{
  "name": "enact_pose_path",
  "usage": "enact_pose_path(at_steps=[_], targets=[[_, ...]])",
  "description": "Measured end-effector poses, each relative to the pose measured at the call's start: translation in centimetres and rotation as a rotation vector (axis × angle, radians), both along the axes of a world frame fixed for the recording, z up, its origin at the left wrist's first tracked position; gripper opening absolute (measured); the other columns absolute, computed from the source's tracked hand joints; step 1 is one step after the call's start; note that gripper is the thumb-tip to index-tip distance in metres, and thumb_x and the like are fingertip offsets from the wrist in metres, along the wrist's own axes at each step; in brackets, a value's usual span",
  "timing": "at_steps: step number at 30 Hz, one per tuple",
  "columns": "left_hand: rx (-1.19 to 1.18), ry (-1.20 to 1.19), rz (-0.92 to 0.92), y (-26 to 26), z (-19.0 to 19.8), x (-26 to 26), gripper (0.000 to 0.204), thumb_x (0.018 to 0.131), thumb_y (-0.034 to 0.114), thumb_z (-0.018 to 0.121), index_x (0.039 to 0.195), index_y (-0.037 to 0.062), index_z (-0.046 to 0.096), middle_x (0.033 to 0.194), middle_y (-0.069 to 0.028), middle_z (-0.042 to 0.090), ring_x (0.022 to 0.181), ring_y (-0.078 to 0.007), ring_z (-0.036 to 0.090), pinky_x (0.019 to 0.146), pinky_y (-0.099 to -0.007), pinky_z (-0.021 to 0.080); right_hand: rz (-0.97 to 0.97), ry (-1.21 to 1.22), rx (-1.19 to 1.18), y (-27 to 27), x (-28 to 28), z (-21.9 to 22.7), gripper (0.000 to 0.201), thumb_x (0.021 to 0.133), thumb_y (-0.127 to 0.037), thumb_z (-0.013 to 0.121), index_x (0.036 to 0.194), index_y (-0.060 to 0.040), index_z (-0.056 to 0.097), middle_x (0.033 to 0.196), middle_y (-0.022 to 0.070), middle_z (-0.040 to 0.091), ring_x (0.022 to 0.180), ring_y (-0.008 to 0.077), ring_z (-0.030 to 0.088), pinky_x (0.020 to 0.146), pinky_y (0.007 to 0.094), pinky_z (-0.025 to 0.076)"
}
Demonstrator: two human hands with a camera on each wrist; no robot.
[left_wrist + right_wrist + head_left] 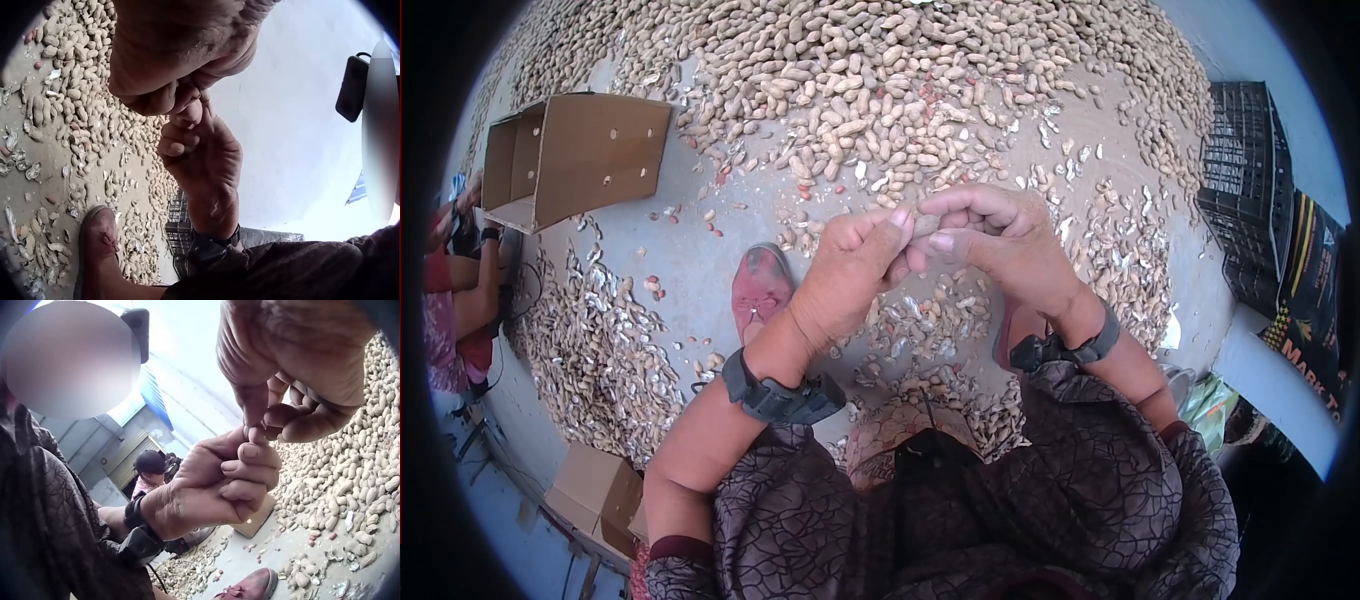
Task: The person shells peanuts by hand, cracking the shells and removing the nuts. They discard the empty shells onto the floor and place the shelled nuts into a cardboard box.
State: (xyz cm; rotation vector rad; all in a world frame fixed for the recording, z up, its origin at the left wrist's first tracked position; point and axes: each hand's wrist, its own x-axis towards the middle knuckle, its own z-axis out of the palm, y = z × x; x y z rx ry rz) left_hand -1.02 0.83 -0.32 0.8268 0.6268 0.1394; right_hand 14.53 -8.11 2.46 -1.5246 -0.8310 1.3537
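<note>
Both hands meet above the floor in the head view, fingertips together around one peanut (924, 225). The left hand (852, 268) pinches it between thumb and curled fingers. From the other side the right hand (1005, 245) holds it with thumb and forefinger, its other fingers curled. In the left wrist view the left hand (181, 50) covers most of the peanut, and the right hand (206, 162) faces it. The right wrist view shows the left hand (215, 481) touching the right hand (294, 369) at the fingertips; the peanut is mostly hidden.
A large heap of peanuts (830, 60) spreads across the back. Shell piles (600, 350) lie at left, right and between the shoes (762, 285). An open cardboard box (600, 150) stands at left, black crates (1245, 170) at right. Another person (470, 290) sits at far left.
</note>
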Motion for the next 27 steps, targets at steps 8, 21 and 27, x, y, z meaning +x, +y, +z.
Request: enact_pose_path(at_steps=[8, 21, 27], targets=[[0.045, 0.085, 0.027, 0.0, 0.6, 0.4, 0.024, 0.091, 0.026, 0.044, 0.096, 0.0053, 0.055, 0.074, 0.0012, 0.056, 0.059, -0.0024, 0.044, 0.049, -0.0152, 0.034, -0.008, 0.046, 0.04, 0.1, 0.0, 0.0, 0.008, 0.08, -0.008, 0.059, 0.082, -0.0011, 0.06, 0.072, 0.0, 0.06, 0.068, 0.0033, 0.052, 0.059, 0.0173, 0.042], [0.353, -0.028, 0.029, -0.5, 1.7, 0.6, 0.026, 0.086, 0.007, 0.046, 0.111, 0.0019, 0.051, 0.077, 0.0006, 0.055, 0.07, -0.0039, 0.049, 0.062, -0.0185, 0.041, -0.027, 0.244, -0.094, 0.0, 0.1, 0.3, 0.012, 0.082, -0.014, 0.057, 0.085, -0.0016, 0.057, 0.071, 0.0012, 0.059, 0.058, 0.003, 0.051, 0.048, 0.0162, 0.042], [0.437, -0.017, 0.019, -0.6, 1.6, 0.5, 0.024, 0.089, 0.011, 0.043, 0.109, 0.0023, 0.053, 0.081, 0.002, 0.054, 0.07, -0.0025, 0.046, 0.061, -0.0168, 0.039, -0.047, 0.359, -0.093, 0.0, 0.0, 0.1, 0.015, 0.082, -0.013, 0.056, 0.086, 0.0006, 0.056, 0.076, 0.0045, 0.06, 0.057, 0.0046, 0.052, 0.047, 0.017, 0.043]])
